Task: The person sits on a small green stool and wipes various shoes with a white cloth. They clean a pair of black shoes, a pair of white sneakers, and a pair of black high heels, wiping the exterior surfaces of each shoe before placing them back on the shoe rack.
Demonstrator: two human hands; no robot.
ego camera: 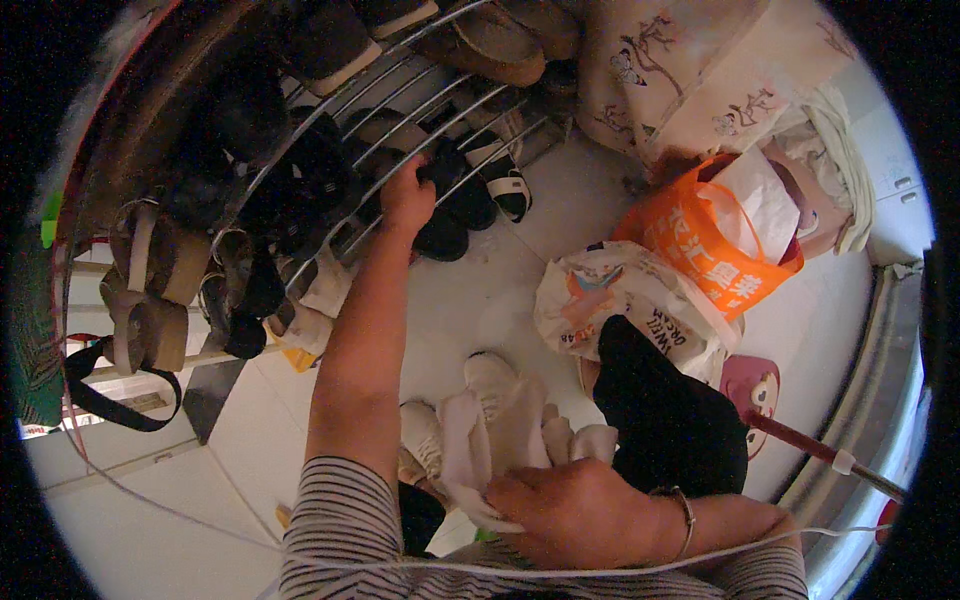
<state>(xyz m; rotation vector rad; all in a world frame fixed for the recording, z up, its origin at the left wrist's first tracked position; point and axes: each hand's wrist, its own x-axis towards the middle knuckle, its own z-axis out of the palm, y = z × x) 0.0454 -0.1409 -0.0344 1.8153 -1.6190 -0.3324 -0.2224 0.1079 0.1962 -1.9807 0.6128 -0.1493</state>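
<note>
My left hand point(409, 196) is stretched forward to the metal shoe rack point(375, 140). Its fingers curl at one of the thin bars, and the fingertips are hidden. Black shoes point(442, 234) lie just under and beside that hand. Low in front of my body, my right hand point(574, 510) grips a bunched white cloth point(517, 442), whose folds hang past the fingers. Behind the cloth, a pair of white lace-up shoes point(491, 375) shows on the floor, partly covered.
More shoes point(154, 300) crowd the rack at left. An orange bag point(694, 232) and a printed white plastic bag point(622, 296) stand at right. My black-clad leg point(667, 405) is bent beside a red pole point(795, 439). A white cord point(480, 570) crosses before my body.
</note>
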